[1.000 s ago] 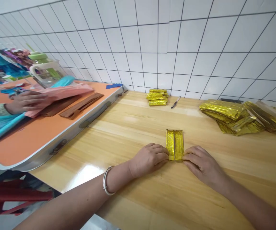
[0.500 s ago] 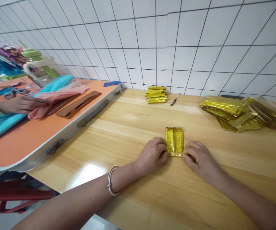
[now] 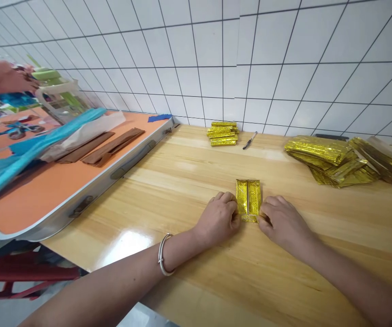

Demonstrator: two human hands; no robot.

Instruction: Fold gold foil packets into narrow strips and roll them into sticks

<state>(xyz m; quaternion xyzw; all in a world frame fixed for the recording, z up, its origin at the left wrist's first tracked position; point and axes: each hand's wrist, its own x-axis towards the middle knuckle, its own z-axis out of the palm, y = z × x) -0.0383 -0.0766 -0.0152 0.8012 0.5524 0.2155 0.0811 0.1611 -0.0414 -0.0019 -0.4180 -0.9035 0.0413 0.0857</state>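
A folded piece of gold foil paper (image 3: 248,197) lies flat on the wooden table, with a seam down its middle and a folded strip along its near edge. My left hand (image 3: 220,213) is closed at its near left corner, fingers curled and pinching the edge. At the near right corner my right hand (image 3: 279,220) is closed on the foil in the same way. The fingertips are partly hidden under the hands. A silver bangle (image 3: 164,255) sits on my left wrist.
Folded gold strips (image 3: 222,134) lie by the tiled wall, beside a pen (image 3: 250,140). A larger heap of gold foil (image 3: 332,161) is at the right. On the orange-topped table (image 3: 128,119) at left lie brown strips (image 3: 112,147), turquoise crepe paper (image 3: 46,152), scissors (image 3: 22,130) and a green-lidded jug (image 3: 58,93).
Both my hands have curled in more tightly at the foil's near corners. At the left, another person's hand has left the orange table's front, and the pink paper is now raised farther back.
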